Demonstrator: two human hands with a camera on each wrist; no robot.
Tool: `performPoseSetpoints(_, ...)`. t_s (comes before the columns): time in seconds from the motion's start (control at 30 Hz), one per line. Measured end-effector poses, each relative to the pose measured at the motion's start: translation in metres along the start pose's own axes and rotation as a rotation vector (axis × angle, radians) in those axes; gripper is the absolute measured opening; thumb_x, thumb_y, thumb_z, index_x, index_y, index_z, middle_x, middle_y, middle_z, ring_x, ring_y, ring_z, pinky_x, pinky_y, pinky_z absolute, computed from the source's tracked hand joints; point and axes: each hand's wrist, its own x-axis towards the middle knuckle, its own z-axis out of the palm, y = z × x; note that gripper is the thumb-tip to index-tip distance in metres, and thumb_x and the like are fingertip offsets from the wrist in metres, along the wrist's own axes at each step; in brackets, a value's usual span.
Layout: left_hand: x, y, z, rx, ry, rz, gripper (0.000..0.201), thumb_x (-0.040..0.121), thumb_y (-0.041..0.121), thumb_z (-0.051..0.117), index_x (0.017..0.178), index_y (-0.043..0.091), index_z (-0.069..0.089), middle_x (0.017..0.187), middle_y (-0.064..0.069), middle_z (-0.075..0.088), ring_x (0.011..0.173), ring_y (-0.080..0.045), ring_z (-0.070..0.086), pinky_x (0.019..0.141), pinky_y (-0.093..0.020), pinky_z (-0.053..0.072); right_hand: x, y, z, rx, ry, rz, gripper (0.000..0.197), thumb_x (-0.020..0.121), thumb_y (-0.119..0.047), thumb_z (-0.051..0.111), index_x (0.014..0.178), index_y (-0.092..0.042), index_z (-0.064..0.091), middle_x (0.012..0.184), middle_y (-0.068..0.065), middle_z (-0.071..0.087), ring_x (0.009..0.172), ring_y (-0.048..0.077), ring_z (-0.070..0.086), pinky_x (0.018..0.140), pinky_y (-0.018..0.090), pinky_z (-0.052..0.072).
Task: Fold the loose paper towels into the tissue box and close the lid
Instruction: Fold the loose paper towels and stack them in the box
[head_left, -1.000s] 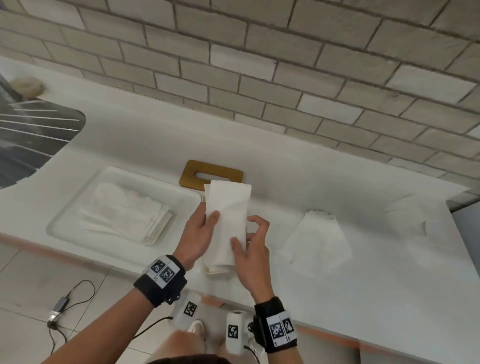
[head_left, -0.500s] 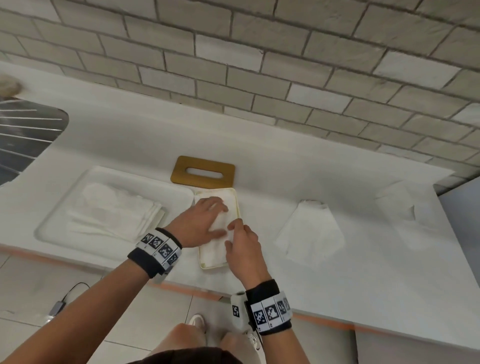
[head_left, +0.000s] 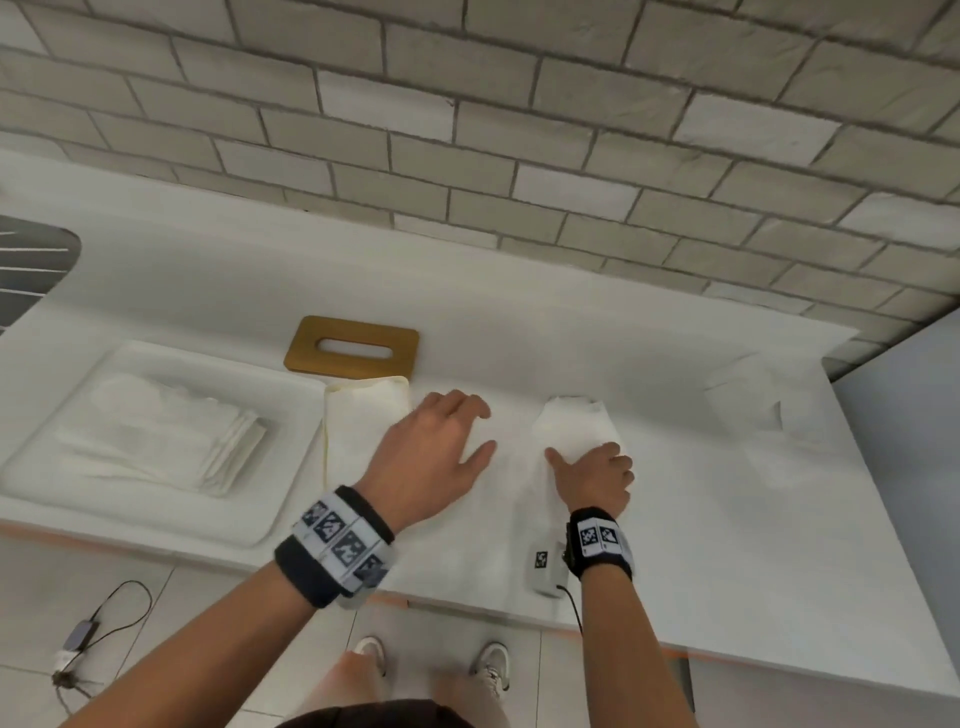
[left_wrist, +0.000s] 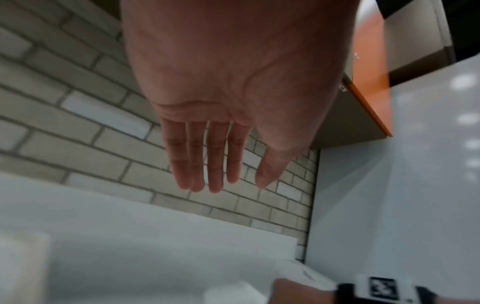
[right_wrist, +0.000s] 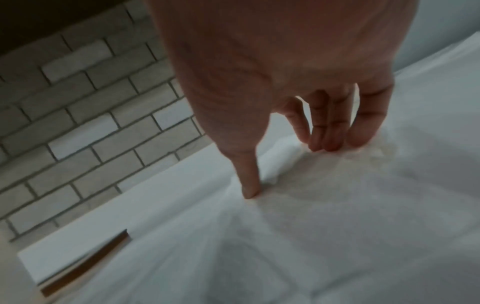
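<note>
Tissue box (head_left: 363, 415): tabletop (head_left: 519, 291), centre, lid off, folded towel inside.
Wooden lid (head_left: 352, 349): just beyond box, parked for closing.
Your left hand (head_left: 431, 457): fingers straight, empty, hovering right of box.
Your right hand (head_left: 597, 478): fingers curled, gripping loose paper towel (head_left: 576, 421), likely next for folding.
Another towel (head_left: 743, 395): far right.

The tabletop (head_left: 597, 322) looked a smooth, matt white. The lid (head_left: 352, 347) appeared to be wood, brown with a dull sheen. The paper towel (head_left: 574, 431) was soft, crinkled white paper. The wall (head_left: 519, 130) was rough, matt grey-beige brick with darker mortar joints.
</note>
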Motion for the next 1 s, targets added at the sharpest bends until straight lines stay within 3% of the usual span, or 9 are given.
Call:
performPoseSetpoints(0.13,0.036,0.048,0.066,-0.072,-0.144,-0.125,0.034,0.104,0.039,0.057,0.133,0.021,0.059,0.126,0.001,0.066,0.116,-0.022,0.062,0.09,-0.043,0.056,0.018,0.008,0.007,0.051,-0.067,-0.071,0.089,0.09,-0.052,0.081,0.152,-0.003,0.039,0.142,0.016,0.062,0.133,0.039,0.058,0.103,0.048,0.052)
performPoseSetpoints(0.27,0.068,0.049,0.135,-0.119,-0.256,-0.359,0.028,0.106,0.028,0.054,0.128,0.012,0.059,0.127,-0.008,0.065,0.119,-0.031,0.062,0.095,-0.046,0.054,0.026,0.037,-0.007,0.434,-0.136,-0.178,0.025,0.099,-0.035,0.075,0.106,-0.013,0.066,0.102,0.0,0.071,0.101,0.031,0.069,0.08,0.033,0.053)
performPoseSetpoints(0.33,0.08,0.047,0.158,-0.096,-0.287,-0.444,0.032,0.107,0.029,0.053,0.131,0.007,0.056,0.133,-0.013,0.061,0.125,-0.035,0.057,0.099,-0.046,0.051,0.028,0.056,-0.023,0.632,-0.172,-0.166,0.024,0.099,-0.039,0.074,0.107,-0.017,0.067,0.107,-0.004,0.075,0.105,0.026,0.072,0.091,0.038,0.059)
performPoseSetpoints(0.43,0.096,0.05,0.183,-0.035,-0.299,-0.521,0.053,0.105,0.042,0.057,0.141,0.004,0.047,0.142,-0.015,0.051,0.131,-0.036,0.047,0.102,-0.045,0.047,0.035,0.083,-0.052,0.774,-0.194,-0.129,0.049,0.1,-0.042,0.071,0.143,-0.022,0.056,0.139,-0.009,0.064,0.128,0.018,0.062,0.115,0.04,0.048)
performPoseSetpoints(0.57,0.113,0.065,0.205,0.072,-0.329,-0.604,0.071,0.098,0.053,0.067,0.144,0.006,0.041,0.143,-0.014,0.049,0.134,-0.035,0.043,0.106,-0.048,0.042,0.045,0.109,-0.089,0.93,-0.192,-0.188,0.028,0.103,-0.019,0.07,0.127,-0.03,0.062,0.124,-0.007,0.075,0.117,0.019,0.071,0.103,0.045,0.059)
performPoseSetpoints(0.7,0.124,0.068,0.217,-0.09,-0.348,-0.646,0.044,0.1,0.032,0.068,0.136,0.01,0.054,0.143,-0.016,0.041,0.134,-0.036,0.043,0.107,-0.043,0.044,0.051,0.12,-0.102,0.974,-0.261,-0.18,0.036,0.103,-0.012,0.069,0.133,-0.031,0.062,0.125,-0.004,0.076,0.115,0.018,0.074,0.104,0.049,0.06)
performPoseSetpoints(0.8,0.126,0.061,0.213,-0.281,-0.299,-0.63,0.015,0.098,0.019,0.07,0.109,0.013,0.061,0.129,-0.012,0.05,0.115,-0.034,0.06,0.09,-0.033,0.049,0.048,0.12,-0.104,0.953,-0.281,-0.195,0.032,0.106,-0.015,0.067,0.131,-0.034,0.063,0.125,-0.006,0.076,0.115,0.015,0.074,0.107,0.052,0.058)
performPoseSetpoints(0.87,0.121,0.056,0.204,-0.389,-0.229,-0.585,0.018,0.096,0.013,0.07,0.089,0.019,0.054,0.107,-0.004,0.061,0.104,-0.031,0.065,0.079,-0.028,0.044,0.043,0.114,-0.108,0.946,-0.305,-0.238,0.029,0.108,-0.015,0.063,0.131,-0.033,0.064,0.125,-0.006,0.077,0.115,0.014,0.074,0.108,0.051,0.057)
performPoseSetpoints(1.0,0.101,0.051,0.167,-0.638,-0.093,-0.572,0.027,0.096,0.013,0.069,0.109,0.018,0.047,0.096,-0.009,0.068,0.081,-0.028,0.064,0.068,-0.032,0.049,0.028,0.087,-0.126,0.983,-0.407,-0.358,0.026,0.112,-0.017,0.057,0.135,-0.022,0.068,0.13,0.0,0.076,0.123,0.021,0.072,0.111,0.053,0.054)
